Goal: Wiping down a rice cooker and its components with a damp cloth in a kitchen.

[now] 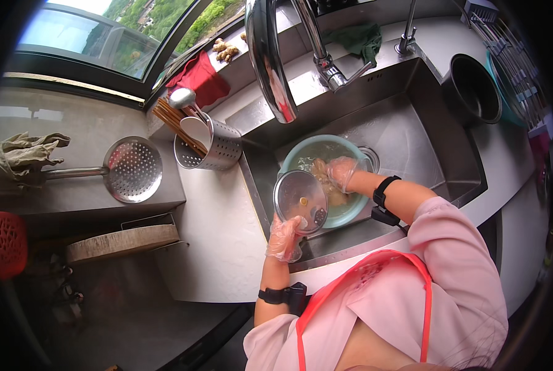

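My left hand [286,239], in a clear plastic glove, grips the near rim of a round glass pot lid [295,195]. The lid is tilted above the left edge of a pale green basin [357,211] and hides part of it. A small knob or fitting shows near the lid's centre. Also gloved, my right hand [343,171] is inside the basin, closed on a wet tan cloth [325,174] that lies in cloudy water. Its fingertips are partly hidden by the cloth and the water.
The basin stands in a steel sink [420,134] under a chrome faucet [272,69]. Left of it stands a perforated utensil holder [225,143] with chopsticks and a ladle. A skimmer [135,169] lies further left. A dark pot [473,90] sits right of the sink.
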A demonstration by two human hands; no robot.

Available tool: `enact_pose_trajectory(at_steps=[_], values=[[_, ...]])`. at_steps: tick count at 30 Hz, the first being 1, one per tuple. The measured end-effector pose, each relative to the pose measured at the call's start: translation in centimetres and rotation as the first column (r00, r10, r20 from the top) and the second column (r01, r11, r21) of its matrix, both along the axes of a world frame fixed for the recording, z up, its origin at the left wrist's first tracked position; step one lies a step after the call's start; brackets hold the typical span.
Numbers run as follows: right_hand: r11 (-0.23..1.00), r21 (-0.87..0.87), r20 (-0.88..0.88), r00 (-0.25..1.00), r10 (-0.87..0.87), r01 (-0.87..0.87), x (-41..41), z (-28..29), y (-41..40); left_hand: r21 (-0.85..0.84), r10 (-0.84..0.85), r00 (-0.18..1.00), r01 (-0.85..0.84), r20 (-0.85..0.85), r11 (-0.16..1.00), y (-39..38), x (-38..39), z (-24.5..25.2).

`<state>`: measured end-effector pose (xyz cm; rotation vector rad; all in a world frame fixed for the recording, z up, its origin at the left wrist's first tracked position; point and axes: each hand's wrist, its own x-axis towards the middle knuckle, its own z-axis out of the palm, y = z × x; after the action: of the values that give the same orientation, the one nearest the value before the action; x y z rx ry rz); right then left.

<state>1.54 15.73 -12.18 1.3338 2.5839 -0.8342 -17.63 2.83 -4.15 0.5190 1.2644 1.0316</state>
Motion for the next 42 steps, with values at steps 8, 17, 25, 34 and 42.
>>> enact_pose_trajectory(at_steps=[8, 17, 25, 34, 42], values=[[0.892, -0.383, -0.104, 0.948, -0.3, 0.24, 0.4, -0.5, 0.5, -0.08, 0.11, 0.994, -0.108, 0.022, 0.991, 0.9, 0.3, -0.8], [0.945, -0.327, -0.561, 0.811, -0.167, -0.032, -4.0, 6.8, -4.5, -0.05, 0.349, 0.914, -0.346, 0.206, 0.937, 2.5, 3.2, -1.7], [0.986, -0.156, -0.507, 0.852, -0.131, 0.059, 0.2, 2.2, -1.6, 0.036, 0.356, 0.899, -0.377, 0.256, 0.926, 0.9, 4.3, 0.1], [0.966, -0.252, -0.235, 0.972, -0.006, -0.055, -1.1, 3.2, -1.1, -0.004, 0.33, 0.928, -0.335, 0.17, 0.942, 0.6, 3.0, -1.0], [0.982, -0.083, 0.051, 0.984, 0.173, -0.168, 0.8, -2.3, -0.6, -0.021, 0.259, 0.962, -0.258, 0.09, 0.966, -0.5, 1.5, 0.4]])
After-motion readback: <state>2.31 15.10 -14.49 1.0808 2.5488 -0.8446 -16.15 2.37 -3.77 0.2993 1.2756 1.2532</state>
